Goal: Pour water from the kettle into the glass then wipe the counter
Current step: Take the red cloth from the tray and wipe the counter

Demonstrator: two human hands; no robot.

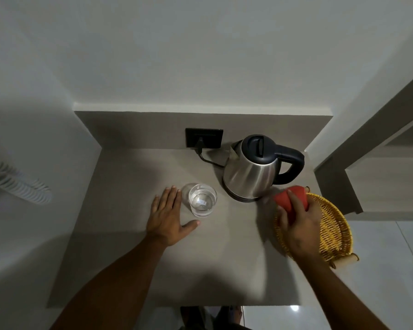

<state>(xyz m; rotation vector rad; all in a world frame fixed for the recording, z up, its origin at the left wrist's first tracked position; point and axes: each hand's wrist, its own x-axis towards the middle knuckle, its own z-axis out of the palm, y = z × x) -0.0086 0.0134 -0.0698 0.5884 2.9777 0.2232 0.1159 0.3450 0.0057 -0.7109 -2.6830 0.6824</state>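
A steel kettle (250, 172) with a black lid and handle stands upright on its base at the back right of the grey counter (134, 270). A clear glass (202, 200) holding water stands left of it. My left hand (168, 217) lies flat and open on the counter, its fingers just left of the glass and its thumb below the glass. My right hand (298, 223) grips a red cloth (292, 197) above a yellow woven basket (332, 232), to the right of the kettle.
A black wall socket (204, 138) with the kettle's plug and cord sits behind the glass. Walls close in the counter at the back and left. A wooden shelf unit (379, 163) stands to the right. The basket overhangs the counter's right edge.
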